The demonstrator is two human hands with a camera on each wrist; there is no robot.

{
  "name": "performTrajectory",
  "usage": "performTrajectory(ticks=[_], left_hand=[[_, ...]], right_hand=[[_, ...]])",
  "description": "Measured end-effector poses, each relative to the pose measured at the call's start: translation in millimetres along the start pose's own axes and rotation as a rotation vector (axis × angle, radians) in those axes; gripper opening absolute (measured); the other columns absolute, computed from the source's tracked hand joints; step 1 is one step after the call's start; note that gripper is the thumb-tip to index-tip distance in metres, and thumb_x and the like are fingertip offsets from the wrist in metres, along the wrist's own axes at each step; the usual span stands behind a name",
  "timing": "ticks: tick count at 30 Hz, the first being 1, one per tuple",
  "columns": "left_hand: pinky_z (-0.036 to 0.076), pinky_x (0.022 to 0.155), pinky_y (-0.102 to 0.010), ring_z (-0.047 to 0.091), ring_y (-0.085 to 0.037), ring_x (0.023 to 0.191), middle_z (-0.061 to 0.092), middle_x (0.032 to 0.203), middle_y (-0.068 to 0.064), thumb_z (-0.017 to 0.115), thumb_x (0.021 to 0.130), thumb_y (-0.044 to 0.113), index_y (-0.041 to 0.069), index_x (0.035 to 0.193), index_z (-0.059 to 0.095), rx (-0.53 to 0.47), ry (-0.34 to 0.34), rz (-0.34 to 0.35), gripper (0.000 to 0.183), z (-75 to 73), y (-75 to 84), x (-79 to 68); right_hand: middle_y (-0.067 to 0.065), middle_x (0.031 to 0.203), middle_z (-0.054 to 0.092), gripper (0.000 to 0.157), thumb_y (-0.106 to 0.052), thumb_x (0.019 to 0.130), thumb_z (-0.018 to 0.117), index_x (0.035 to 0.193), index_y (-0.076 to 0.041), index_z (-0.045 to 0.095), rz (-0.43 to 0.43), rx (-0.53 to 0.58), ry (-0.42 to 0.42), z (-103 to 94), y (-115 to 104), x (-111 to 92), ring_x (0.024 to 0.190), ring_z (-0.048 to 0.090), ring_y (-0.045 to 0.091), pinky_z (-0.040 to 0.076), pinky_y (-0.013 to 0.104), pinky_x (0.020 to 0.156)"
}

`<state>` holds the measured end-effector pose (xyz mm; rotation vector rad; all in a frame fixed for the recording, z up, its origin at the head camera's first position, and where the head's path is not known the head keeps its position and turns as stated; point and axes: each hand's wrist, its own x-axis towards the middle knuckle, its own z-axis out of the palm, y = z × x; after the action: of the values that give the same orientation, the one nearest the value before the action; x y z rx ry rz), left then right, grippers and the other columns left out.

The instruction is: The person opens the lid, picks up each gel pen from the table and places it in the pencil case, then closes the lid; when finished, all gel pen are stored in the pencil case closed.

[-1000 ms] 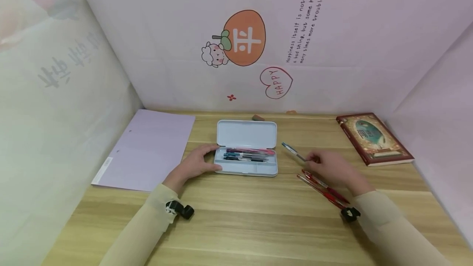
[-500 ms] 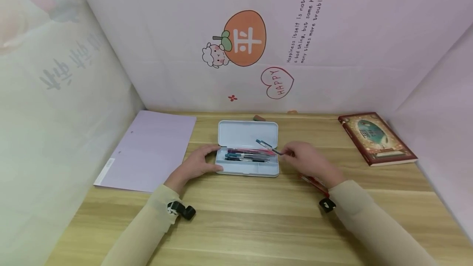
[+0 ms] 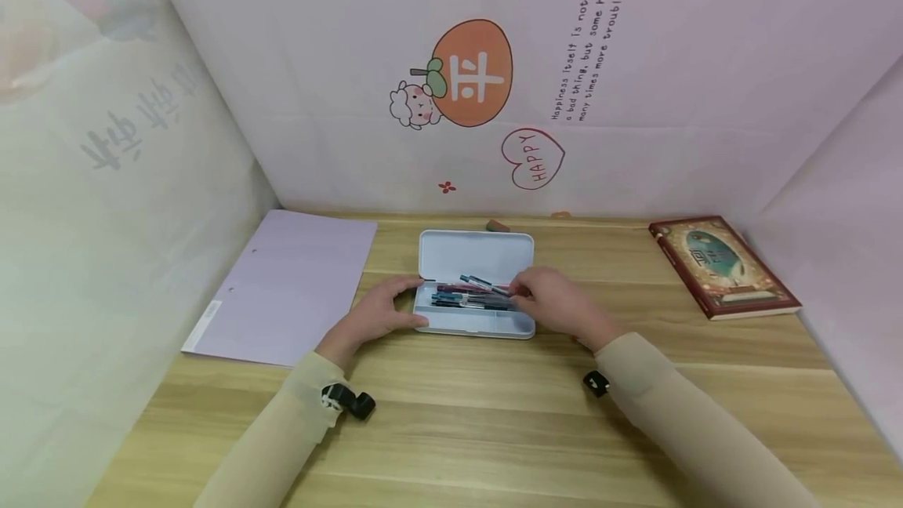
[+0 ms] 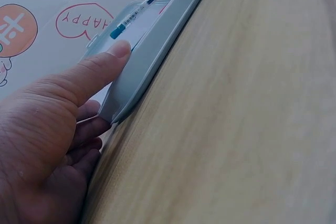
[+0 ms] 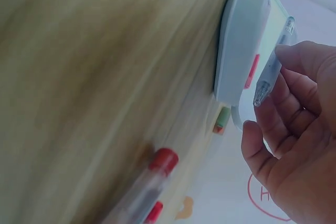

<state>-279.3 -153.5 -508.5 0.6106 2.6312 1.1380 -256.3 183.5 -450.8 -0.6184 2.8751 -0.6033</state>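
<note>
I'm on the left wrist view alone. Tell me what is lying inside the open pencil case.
Observer: Several pens lie side by side in the far half of the pencil case, as the head view shows.

Operator: Now check the right wrist view for anything lying near the right hand.

Observer: A red-ended pen lies on the table there, clear of the fingers.

Operator: Report what is at the right end of the table.

Observer: A book with a dark red border lies there, seen in the head view.
</note>
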Motion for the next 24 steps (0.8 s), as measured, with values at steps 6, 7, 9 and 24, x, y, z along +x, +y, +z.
performTrajectory(ticks=[6, 7, 9, 24], left_hand=[[0.026, 0.114, -0.048, 0.032, -0.029, 0.141, 0.042, 0.151, -0.005, 0.082, 0.073, 0.055, 0.021, 0.145, 0.05, -0.006, -0.002, 0.003, 0.086, 0.2, -0.6, -0.5], [0.026, 0.114, -0.048, 0.032, -0.029, 0.141, 0.042, 0.151, -0.005, 0.082, 0.073, 0.055, 0.021, 0.145, 0.05, -0.007, -0.003, 0.007, 0.086, 0.1, -0.6, -0.6], [0.026, 0.114, -0.048, 0.032, -0.029, 0.141, 0.042, 0.151, -0.005, 0.082, 0.074, 0.054, 0.02, 0.145, 0.049, -0.008, -0.004, 0.011, 0.086, 0.1, -0.7, -0.6], [0.027, 0.114, -0.047, 0.033, -0.029, 0.141, 0.043, 0.15, -0.006, 0.082, 0.073, 0.054, 0.018, 0.145, 0.05, -0.007, 0.0, 0.021, 0.086, -0.3, -0.8, -0.3]], right_hand=[[-0.005, 0.087, 0.06, 0.011, -0.02, 0.094, 0.069, 0.101, -0.013, 0.071, -0.039, -0.044, 0.015, 3.5, -6, 5, 0.079, 0.054, 0.014, 0.05, 0.031, 0.072], [-0.005, 0.088, 0.06, 0.011, -0.02, 0.094, 0.069, 0.101, -0.013, 0.071, -0.044, -0.053, 0.015, 4.0, -7, 6, 0.079, 0.054, 0.013, 0.05, 0.031, 0.072], [-0.005, 0.088, 0.059, 0.011, -0.02, 0.094, 0.069, 0.101, -0.013, 0.071, -0.051, -0.07, 0.013, 4.8, -8, 7, 0.08, 0.053, 0.013, 0.049, 0.03, 0.072], [-0.005, 0.091, 0.061, 0.007, -0.023, 0.092, 0.071, 0.097, -0.018, 0.072, -0.052, -0.169, 0.022, 11.7, -15, 18, 0.087, 0.05, 0.017, 0.049, 0.034, 0.08]])
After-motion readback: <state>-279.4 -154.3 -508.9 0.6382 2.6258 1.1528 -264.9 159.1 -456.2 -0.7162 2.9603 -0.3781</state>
